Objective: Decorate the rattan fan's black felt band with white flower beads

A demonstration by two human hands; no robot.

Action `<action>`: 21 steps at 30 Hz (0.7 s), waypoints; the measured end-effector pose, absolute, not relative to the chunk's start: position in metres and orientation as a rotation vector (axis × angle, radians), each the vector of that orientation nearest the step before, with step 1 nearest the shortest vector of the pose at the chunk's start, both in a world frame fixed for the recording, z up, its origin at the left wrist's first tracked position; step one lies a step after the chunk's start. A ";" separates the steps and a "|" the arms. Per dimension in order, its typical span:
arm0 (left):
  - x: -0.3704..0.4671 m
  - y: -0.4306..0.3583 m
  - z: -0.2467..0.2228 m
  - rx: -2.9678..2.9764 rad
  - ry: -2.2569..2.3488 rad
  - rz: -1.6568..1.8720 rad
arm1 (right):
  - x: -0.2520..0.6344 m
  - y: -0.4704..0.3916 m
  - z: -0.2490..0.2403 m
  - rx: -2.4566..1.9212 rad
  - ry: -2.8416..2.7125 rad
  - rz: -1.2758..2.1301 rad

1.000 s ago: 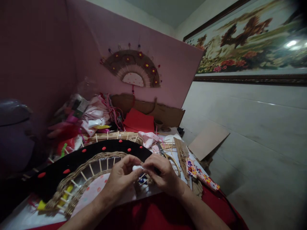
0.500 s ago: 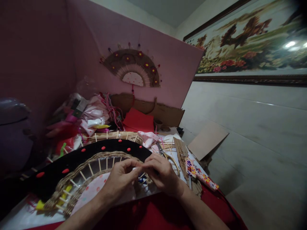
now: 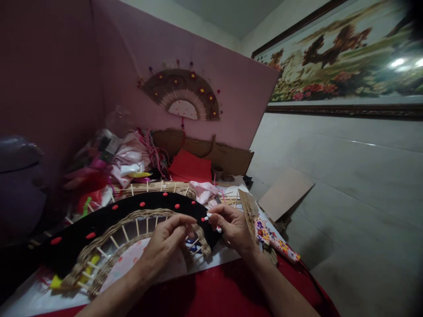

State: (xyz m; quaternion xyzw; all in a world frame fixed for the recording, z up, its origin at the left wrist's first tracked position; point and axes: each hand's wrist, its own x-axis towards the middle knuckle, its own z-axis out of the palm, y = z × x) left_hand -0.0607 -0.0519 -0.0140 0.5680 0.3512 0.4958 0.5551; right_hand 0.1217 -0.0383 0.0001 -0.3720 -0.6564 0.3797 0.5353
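Just over the right end of a black fan-shaped band [image 3: 128,207], my right hand [image 3: 233,226] pinches a small white piece [image 3: 209,215] between thumb and forefinger. Right by it lies a red dot [image 3: 202,219], with other white bits [image 3: 218,230] partly behind the fingers. My left hand [image 3: 168,240] hovers over the fan's woven lower part, fingers half bent and thumb apart from them; I see nothing in it. The fan has braided rope edging [image 3: 89,242], pale sticks and a pink dotted cloth half-circle [image 3: 132,262]. Several red dots sit along the black band.
Behind the fan lie bundled sticks [image 3: 155,187], red sheets [image 3: 191,165] and a heap of cloth and bags [image 3: 128,152]. A flower-patterned tool [image 3: 277,240] with a cord lies at right, beside torn cardboard [image 3: 248,204]. A finished-looking fan [image 3: 183,92] hangs on the pink board.
My hands were together over the fan's right side. Now they are apart: the right has moved right to the black band with the white piece, the left has shifted slightly left.
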 end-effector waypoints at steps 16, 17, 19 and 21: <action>-0.062 -0.053 -0.016 1.370 0.789 1.153 | 0.117 -0.044 -0.006 -0.864 -1.767 0.820; -0.062 -0.054 -0.017 1.363 0.794 1.137 | 0.117 -0.043 -0.006 -0.842 -1.762 0.833; -0.061 -0.054 -0.017 1.364 0.805 1.125 | 0.117 -0.043 -0.005 -0.799 -1.763 0.849; -0.060 -0.054 -0.018 1.389 0.821 1.133 | 0.117 -0.044 -0.003 -0.801 -1.806 0.799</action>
